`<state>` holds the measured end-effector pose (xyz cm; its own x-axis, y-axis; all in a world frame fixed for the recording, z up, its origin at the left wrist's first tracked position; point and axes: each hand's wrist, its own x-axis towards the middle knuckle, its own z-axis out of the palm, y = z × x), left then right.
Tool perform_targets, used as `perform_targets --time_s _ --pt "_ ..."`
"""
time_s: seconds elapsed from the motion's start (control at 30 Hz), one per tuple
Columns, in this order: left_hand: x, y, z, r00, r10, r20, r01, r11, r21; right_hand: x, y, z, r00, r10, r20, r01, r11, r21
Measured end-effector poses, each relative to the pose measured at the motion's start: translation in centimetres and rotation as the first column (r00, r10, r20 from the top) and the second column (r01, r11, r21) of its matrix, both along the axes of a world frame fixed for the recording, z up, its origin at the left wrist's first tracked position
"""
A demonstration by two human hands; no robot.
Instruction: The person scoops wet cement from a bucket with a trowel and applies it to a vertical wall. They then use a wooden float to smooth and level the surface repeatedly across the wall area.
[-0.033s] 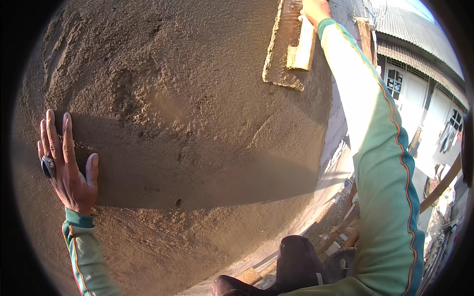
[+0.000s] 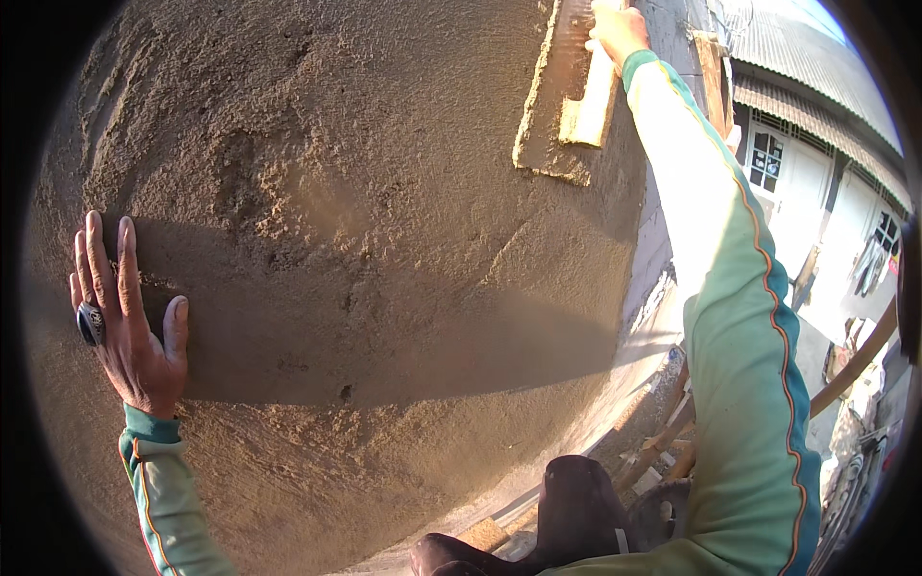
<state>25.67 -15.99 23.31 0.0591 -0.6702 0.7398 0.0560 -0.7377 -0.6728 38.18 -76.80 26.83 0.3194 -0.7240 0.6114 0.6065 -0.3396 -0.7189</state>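
- The left hand (image 2: pixel 139 350) lies on the rough brown wall (image 2: pixel 413 230), fingers straight and slightly apart, thumb out, gripping nothing; a dark ring (image 2: pixel 91 324) sits on one finger.
- The right hand (image 2: pixel 622 35) has its fingers curled round the handle (image 2: pixel 586 120) of a float (image 2: pixel 545 134).
- The float is at the wall's upper right, seemingly against it, its underside hidden.

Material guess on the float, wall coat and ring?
Float: probably wood, rough; blocky handle, mortar-crusted edges, though smears hide the surface.
Wall coat: likely cement mortar, matte brown; gritty lumps beside smoothed patches.
Ring: looks like silvery metal around a dark, glossy insert; stone or glass, can't tell.
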Motion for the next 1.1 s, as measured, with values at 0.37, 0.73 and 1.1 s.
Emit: perform_targets --time_s 0.37,0.73,1.1 --pt "0.3 -0.1 -0.4 1.0 0.009 0.023 -0.009 1.0 0.001 -0.6 1.0 -34.1 0.981 0.179 -0.081 -0.112 0.848 0.518" --pt "0.0 -1.7 -0.9 0.998 0.002 -0.059 -0.006 0.997 -0.076 -5.1 16.7 -46.1 0.798 0.576 0.177 -0.573 0.634 0.52" --pt "-1.1 -1.7 -0.7 0.997 0.026 -0.073 -0.031 0.997 -0.076 -1.7 0.9 -33.4 0.951 0.308 0.031 -0.239 0.668 0.704"
